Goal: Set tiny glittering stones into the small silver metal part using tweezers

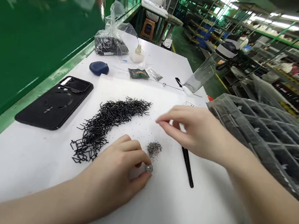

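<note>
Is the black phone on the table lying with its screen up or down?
Screen down: the black phone shows its back, with the camera lenses facing up.

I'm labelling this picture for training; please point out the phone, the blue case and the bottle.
Phone (55,104): head view, its back.
Blue case (98,68): head view, its top.
Bottle (201,74): head view, its clear side.

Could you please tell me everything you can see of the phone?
The phone is a flat, dark slab with rounded corners, lying back up. A raised camera block sits at its far end, and a broken ring marks its back. It rests on the white table, left of the heap of bent black pieces, touched by neither the left hand nor the right hand.
</note>
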Tool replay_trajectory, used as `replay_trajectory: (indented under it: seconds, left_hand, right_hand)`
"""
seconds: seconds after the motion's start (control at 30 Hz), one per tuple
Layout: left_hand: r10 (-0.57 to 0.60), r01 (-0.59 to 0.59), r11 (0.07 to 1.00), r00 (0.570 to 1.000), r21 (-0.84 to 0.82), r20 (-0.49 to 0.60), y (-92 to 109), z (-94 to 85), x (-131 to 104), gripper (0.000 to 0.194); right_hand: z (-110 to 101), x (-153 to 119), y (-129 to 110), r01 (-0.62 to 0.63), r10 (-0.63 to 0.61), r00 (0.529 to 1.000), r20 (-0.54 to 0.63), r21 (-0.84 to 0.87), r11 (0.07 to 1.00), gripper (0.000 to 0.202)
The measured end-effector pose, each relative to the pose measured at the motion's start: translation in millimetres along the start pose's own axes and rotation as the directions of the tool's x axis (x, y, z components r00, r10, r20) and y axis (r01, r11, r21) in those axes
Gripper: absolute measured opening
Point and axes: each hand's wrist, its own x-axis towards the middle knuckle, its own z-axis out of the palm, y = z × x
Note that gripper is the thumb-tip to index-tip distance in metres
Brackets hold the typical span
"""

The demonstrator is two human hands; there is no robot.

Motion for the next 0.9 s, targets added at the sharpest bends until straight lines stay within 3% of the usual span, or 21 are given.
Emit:
replay_trajectory:
  seconds: [0.2, 0.37, 0.47, 0.57, 0.7, 0.8, 0.9]
  left_hand:
    - [-0.009, 0.009, 1.000, 1.000, -0.015, 0.004, -0.9, 3.5, 0.3, 0.015]
    - [-0.030, 0.031, 0.999, 0.998, -0.010, 0.052, 4.8, -2.2, 4.3, 0.009]
    - [-0.035, 0.037, 0.999, 0.997, -0.026, 0.070, 9.2, -6.2, 5.7, 0.009]
    - [-0.046, 0.049, 0.997, 0.997, -0.056, 0.054, 12.3, -8.7, 5.8, 0.011]
    - [-0.076, 0.076, 0.989, 0.997, -0.124, 0.003, 12.9, -9.7, 4.9, 0.012]
    - [-0.098, 0.088, 0.977, 0.994, -0.194, -0.043, 12.5, -8.9, 4.6, 0.013]
    - [-0.139, 0.120, 0.966, 0.988, -0.231, -0.067, 16.0, -10.7, 5.3, 0.013]
  right_hand:
    - [29.0, 53.3, 9.4, -0.149, 0.154, 0.987, 0.035, -0.110, 0.983, 0.019]
    - [33.6, 65.7, 13.3, -0.223, 0.226, 0.969, 0.096, -0.044, 0.974, 0.008]
    - [32.6, 68.2, 12.5, -0.246, 0.242, 0.964, 0.110, 0.022, 0.969, 0.014]
    - [28.2, 57.7, 10.6, -0.238, 0.231, 0.970, 0.075, 0.109, 0.965, 0.018]
    - [22.3, 16.7, 10.4, -0.192, 0.213, 0.976, -0.046, 0.278, 0.941, 0.013]
    - [25.8, -15.8, 15.4, -0.139, 0.223, 0.965, -0.139, 0.450, 0.882, 0.022]
    - [33.8, -32.2, 20.5, -0.091, 0.249, 0.946, -0.206, 0.569, 0.817, 0.016]
